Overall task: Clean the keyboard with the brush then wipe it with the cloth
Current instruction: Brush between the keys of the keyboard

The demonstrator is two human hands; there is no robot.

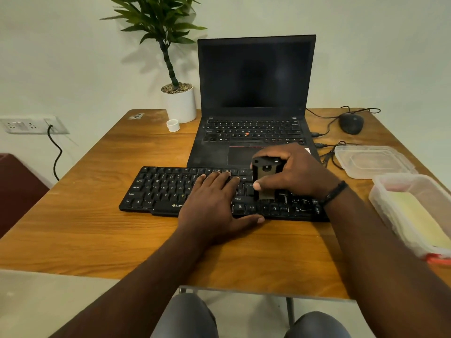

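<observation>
both hands (219,203) (296,170) over keyboard (158,189), right gripping brush (264,178).

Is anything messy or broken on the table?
Nothing looks broken or spilled. The only loose bit is a small white cap lying on the table beside the plant pot. The keyboard lies flat, with the left hand resting on it and the right hand holding the brush.

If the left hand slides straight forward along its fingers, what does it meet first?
The left hand lies flat on the keyboard, fingers pointing away and slightly right. Past the keyboard's far edge, it would probably meet the laptop first; depth is uncertain.
</observation>
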